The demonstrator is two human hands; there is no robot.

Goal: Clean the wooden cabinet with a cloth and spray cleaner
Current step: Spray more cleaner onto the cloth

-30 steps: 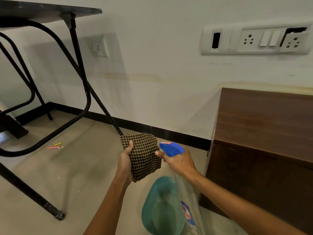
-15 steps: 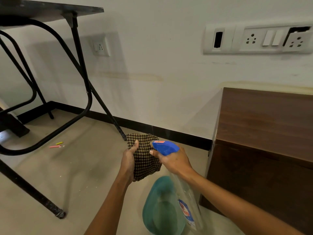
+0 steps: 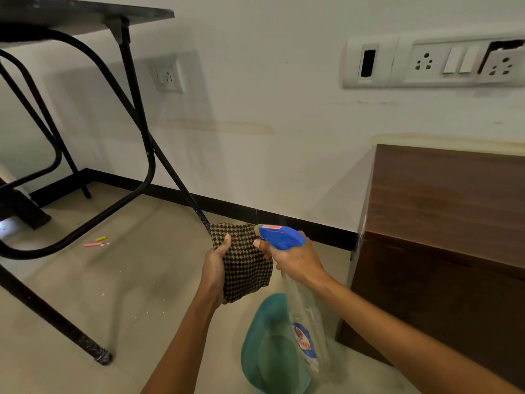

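The left hand [image 3: 216, 268] grips a brown checked cloth [image 3: 247, 268], thumb curled over its front and fingers hidden behind, holding it up as a folded pad. At three o'clock of it, just beside, the right hand [image 3: 297, 260] is wrapped round the neck of the spray bottle [image 3: 308, 322], one fingertip showing under the blue spray head [image 3: 281, 236]. The nozzle faces the cloth's upper right corner (whether it touches the fabric cannot be told). The clear body of the bottle hangs toward six o'clock, its blue and red label low down. Behind it a teal basin [image 3: 267, 348] sits on the floor [image 3: 136, 280]. The wooden cabinet [image 3: 443, 211] stands at three o'clock of the hands, dark brown, set against the wall and apart from both hands and the cloth. At ten o'clock a black metal-framed table [image 3: 85, 14] spreads its legs. A pink stick [image 3: 92, 245] and a yellow stick [image 3: 100, 238] lie on the floor at nine o'clock of the cloth. On the wall, a switch and socket panel [image 3: 431, 64] sits at one o'clock, a small socket [image 3: 168, 77] at eleven.
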